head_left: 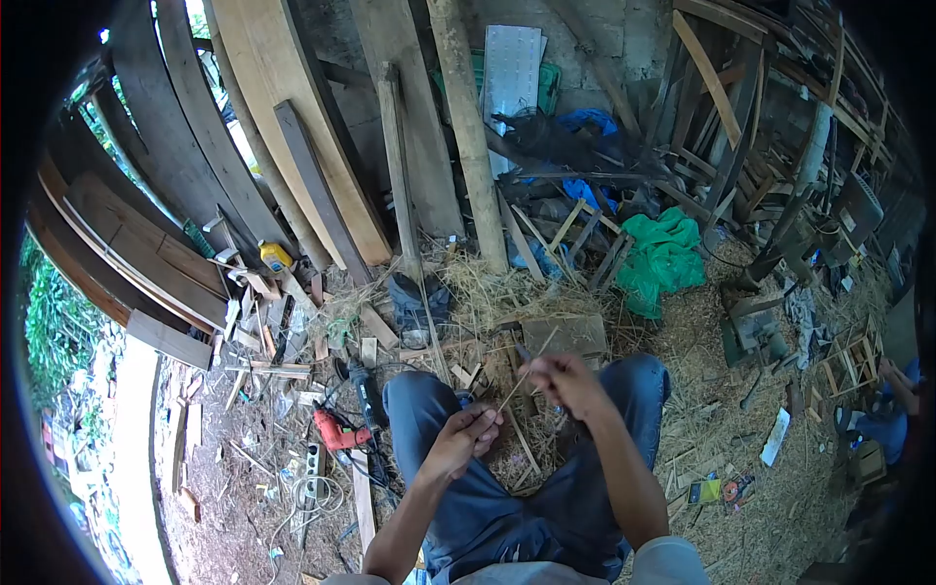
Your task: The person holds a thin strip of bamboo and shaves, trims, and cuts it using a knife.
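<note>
Head view: the right hand (570, 385) closes on a dark, narrow tool (523, 352), partly hidden by curled fingers; the left hand (466, 439) pinches a thin stick (516, 392) between the knees. Straw and shavings litter the floor (707, 414); rough, long planks (268, 97) lean behind; a person (882, 429) is cut off rightward.

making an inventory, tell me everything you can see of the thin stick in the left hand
The thin stick is a slender, pale tan strip, roughly straight, that looks like wood or bamboo. It slants between the person's knees, from the left hand up the picture and rightward to the right hand. The left hand pinches its lower part; whether the right hand touches it is hard to tell. Surface detail is too small to make out.
</note>
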`<act>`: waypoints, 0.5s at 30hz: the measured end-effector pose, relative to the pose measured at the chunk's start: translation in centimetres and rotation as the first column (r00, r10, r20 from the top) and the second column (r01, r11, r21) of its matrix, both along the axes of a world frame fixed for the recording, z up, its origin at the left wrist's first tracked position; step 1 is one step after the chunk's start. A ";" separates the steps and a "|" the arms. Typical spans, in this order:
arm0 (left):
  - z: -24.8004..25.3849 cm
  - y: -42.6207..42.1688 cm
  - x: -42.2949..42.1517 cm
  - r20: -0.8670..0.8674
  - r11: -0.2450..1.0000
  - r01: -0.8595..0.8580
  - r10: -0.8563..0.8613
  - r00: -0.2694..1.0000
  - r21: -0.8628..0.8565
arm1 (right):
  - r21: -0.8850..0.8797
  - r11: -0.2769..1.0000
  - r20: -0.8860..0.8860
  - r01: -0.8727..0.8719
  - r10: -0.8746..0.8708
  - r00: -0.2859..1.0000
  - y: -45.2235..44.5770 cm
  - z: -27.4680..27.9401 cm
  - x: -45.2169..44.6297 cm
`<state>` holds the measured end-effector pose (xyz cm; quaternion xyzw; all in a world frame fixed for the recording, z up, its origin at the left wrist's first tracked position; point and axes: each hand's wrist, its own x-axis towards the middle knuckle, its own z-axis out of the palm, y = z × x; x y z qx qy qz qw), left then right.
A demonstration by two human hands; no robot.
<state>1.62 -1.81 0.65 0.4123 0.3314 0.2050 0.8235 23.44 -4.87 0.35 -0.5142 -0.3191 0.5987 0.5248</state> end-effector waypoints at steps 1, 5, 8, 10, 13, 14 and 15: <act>-0.2 -0.2 -0.3 -0.006 1.000 0.012 -0.011 1.000 0.008 | -0.035 0.999 -0.045 0.036 -0.038 0.998 0.2 -0.2 1.1; 0.0 -0.6 -0.1 -0.117 0.990 0.000 0.016 0.993 0.141 | -0.041 0.999 -0.054 -0.016 0.013 0.998 -0.2 -0.3 1.5; 0.1 -0.7 0.9 -0.118 0.961 -0.061 0.095 0.988 0.269 | 0.015 0.988 0.083 -0.154 0.152 0.985 -0.4 -0.9 -1.2; -0.6 -0.7 1.0 -0.134 0.919 -0.080 0.141 0.981 0.386 | 0.047 0.971 0.072 -0.236 0.232 0.970 -0.6 -0.3 -2.3; -0.9 -0.9 0.5 -0.146 0.875 -0.067 0.155 0.977 0.480 | -0.005 0.989 -0.074 -0.146 0.145 0.987 -0.1 -0.2 -0.5; -0.9 -0.8 0.3 -0.141 0.884 -0.044 0.123 0.982 0.465 | -0.028 0.996 -0.118 -0.083 0.079 0.990 0.0 -0.3 0.2; -0.7 -0.8 0.2 -0.137 0.883 -0.042 0.119 0.983 0.467 | -0.046 0.998 -0.079 -0.040 0.037 0.996 0.0 -0.4 0.8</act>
